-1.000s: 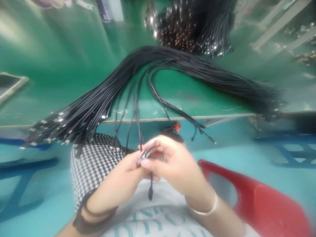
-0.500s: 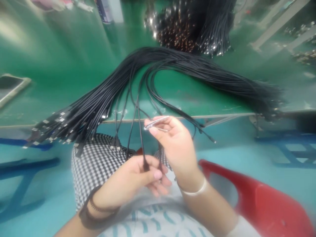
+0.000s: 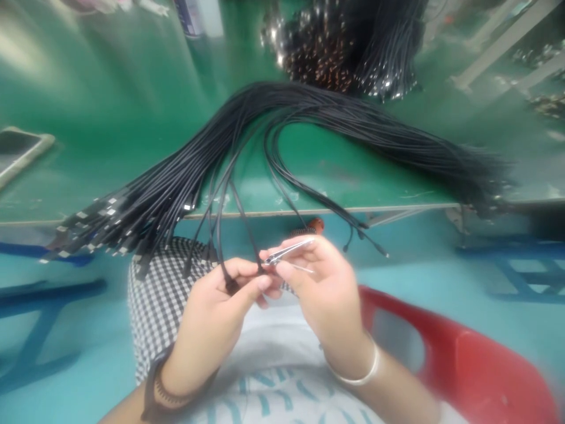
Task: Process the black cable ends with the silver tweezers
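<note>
My left hand point(image 3: 225, 306) is closed on black cables. The moulded end of one cable point(image 3: 231, 286) sits in the crook of the hand, and a second cable end point(image 3: 260, 268) is between the fingertips. In my right hand point(image 3: 324, 282) is a small shiny metal tool, which looks like nail clippers point(image 3: 286, 252), its two arms spread apart. Its jaw end points left, right at the second cable end; whether it touches cannot be told. A large bundle of black cables point(image 3: 282, 94) arches across the table, with metal-tipped plugs at the left.
The green table point(image 3: 132, 106) ends just beyond my hands. A phone-like device point(image 3: 17, 153) lies at left. More cable bundles point(image 3: 384, 59) and a can point(image 3: 188, 17) stand farther back. A red chair point(image 3: 477, 365) is at lower right, a checked cloth point(image 3: 154, 306) at lower left.
My left hand has moved up and left, bringing a cable end to the clippers. My right hand has come down a little, so both hands now meet.
</note>
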A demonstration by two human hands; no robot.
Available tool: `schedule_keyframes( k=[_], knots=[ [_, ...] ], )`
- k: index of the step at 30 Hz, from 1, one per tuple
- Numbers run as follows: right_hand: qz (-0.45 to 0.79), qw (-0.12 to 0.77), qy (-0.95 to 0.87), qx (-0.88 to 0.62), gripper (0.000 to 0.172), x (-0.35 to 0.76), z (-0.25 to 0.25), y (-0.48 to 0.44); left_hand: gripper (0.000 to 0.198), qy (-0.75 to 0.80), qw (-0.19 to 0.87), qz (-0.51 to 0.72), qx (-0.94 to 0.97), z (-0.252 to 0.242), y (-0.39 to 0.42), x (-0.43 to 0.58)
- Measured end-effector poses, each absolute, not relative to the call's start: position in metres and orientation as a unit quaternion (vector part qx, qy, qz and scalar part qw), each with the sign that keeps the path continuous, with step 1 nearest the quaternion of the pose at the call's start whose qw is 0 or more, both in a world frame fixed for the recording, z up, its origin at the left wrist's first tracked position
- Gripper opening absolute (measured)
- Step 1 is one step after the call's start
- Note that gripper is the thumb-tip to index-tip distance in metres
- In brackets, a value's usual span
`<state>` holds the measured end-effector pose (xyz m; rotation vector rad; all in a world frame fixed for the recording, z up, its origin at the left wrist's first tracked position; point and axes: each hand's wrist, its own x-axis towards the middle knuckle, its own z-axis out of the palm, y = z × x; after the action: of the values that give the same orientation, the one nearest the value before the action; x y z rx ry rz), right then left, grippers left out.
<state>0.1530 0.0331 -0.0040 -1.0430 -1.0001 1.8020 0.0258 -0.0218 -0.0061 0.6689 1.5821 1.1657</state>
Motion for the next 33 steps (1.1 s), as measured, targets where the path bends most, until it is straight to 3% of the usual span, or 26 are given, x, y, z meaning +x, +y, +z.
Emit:
schedule_keyframes(
  k=[24,33],
  knots=[
    [0.697,0.381,-0.425,-0.434,0.015,0.1535,-0.0035,0.0345,0.008,0.655,0.516,0.469,0.289,-0.0105,-0.0262,0.0226],
    [0.676,0.425,-0.4,-0.449,0.017,0.1476,-0.0055,0.0324,0.015,0.667,0.513,0.478,0.254,-0.0109,-0.0262,0.0235]
  ],
)
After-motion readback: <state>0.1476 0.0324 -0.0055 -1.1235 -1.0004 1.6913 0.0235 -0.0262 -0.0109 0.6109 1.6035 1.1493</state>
